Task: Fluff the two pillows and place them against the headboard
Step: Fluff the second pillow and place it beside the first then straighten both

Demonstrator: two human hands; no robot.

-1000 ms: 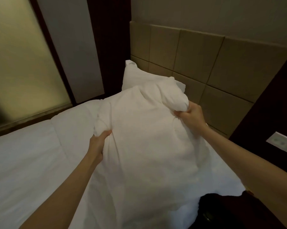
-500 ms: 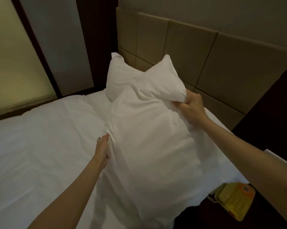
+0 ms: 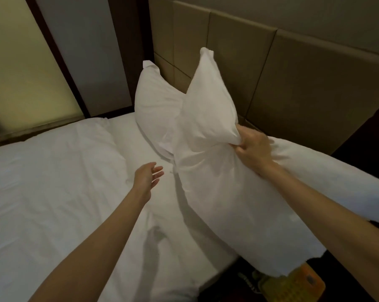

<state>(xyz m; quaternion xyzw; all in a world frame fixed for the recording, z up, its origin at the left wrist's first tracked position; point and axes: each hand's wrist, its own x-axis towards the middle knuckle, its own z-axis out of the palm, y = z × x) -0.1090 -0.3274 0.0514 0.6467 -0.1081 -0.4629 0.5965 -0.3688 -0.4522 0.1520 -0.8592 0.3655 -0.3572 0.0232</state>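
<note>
A white pillow (image 3: 216, 192) hangs tilted over the bed's right side, its far corner pointing up. My right hand (image 3: 252, 150) is shut on a bunched fold near that upper end. My left hand (image 3: 148, 178) hovers open just left of the pillow, fingers spread, touching nothing. A second white pillow (image 3: 155, 105) leans upright against the tan padded headboard (image 3: 293, 83) at the far left, partly hidden by the held pillow.
White bedding (image 3: 53, 192) covers the mattress to the left and below. A frosted panel and dark frame (image 3: 59, 62) border the bed's far side. A yellow-orange telephone (image 3: 297, 286) sits on a dark nightstand at the lower right, under the pillow's end.
My left hand has let go of the pillow's left edge and opened. My right hand swung the pillow rightward and its far corner now stands higher.
</note>
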